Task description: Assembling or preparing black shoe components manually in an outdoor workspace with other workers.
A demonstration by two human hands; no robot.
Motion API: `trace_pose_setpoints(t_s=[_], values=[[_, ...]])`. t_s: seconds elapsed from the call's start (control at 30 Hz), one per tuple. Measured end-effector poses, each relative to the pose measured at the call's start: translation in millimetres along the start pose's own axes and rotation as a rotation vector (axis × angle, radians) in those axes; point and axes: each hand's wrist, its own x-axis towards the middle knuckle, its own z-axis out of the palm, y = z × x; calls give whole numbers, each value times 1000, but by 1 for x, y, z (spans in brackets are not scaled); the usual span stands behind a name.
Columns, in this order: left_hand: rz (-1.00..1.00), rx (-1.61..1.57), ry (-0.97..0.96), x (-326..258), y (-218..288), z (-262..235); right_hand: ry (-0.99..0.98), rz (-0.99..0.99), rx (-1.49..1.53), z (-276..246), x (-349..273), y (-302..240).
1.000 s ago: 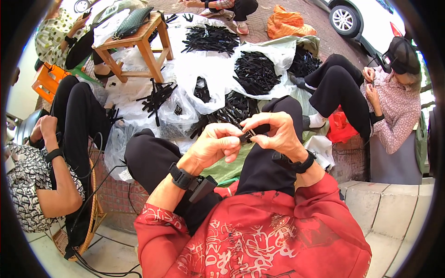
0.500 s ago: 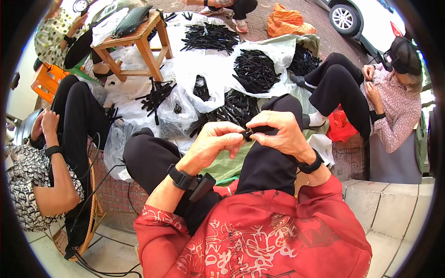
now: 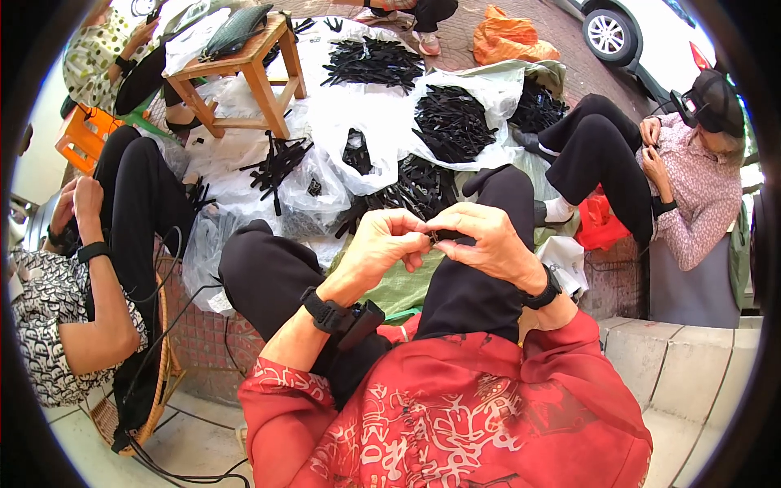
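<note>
White plastic sheeting (image 3: 321,110) covered much of the brick paving in front of the seated person, whose red shirt (image 3: 455,407) with pale lettering-like patterns filled the lower middle of the view. A white car (image 3: 661,41) stood at the upper right. To the right sat a co-worker in a patterned pink blouse (image 3: 700,183), hands raised before the chest; to the left, another in a black-and-white top (image 3: 61,325) sat on a woven chair (image 3: 167,366). The person's black trousers (image 3: 272,272) showed bent knees on either side of the forearms.

A wooden stool (image 3: 264,98) stood on the sheeting with a dark handbag (image 3: 236,34) on its seat. An orange bag (image 3: 508,39) lay beyond the sheeting. Several heaps of black strips (image 3: 454,122) were spread about, the nearest just past the hands.

The left hand (image 3: 377,248) and right hand (image 3: 488,236) met between the knees, a black wristband (image 3: 325,313) on the left wrist. Each grip was pinched, thumb against forefinger, on one small dark piece (image 3: 434,237) held between the two sets of fingertips above the lap; the fingers seemed to cover most of it, so its shape was hard to tell.
</note>
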Motion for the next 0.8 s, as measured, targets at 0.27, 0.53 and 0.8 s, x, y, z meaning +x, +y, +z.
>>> trace_pose_setpoints(t_s=[0.27,0.53,0.8], values=[[5,14,22,0,0,2,-47,9,-58,0,-5,10],[-11,79,12,0,-4,3,6,-82,-176,6,-7,9],[57,162,27,1,-13,3,38,-152,-254,10,-4,6]])
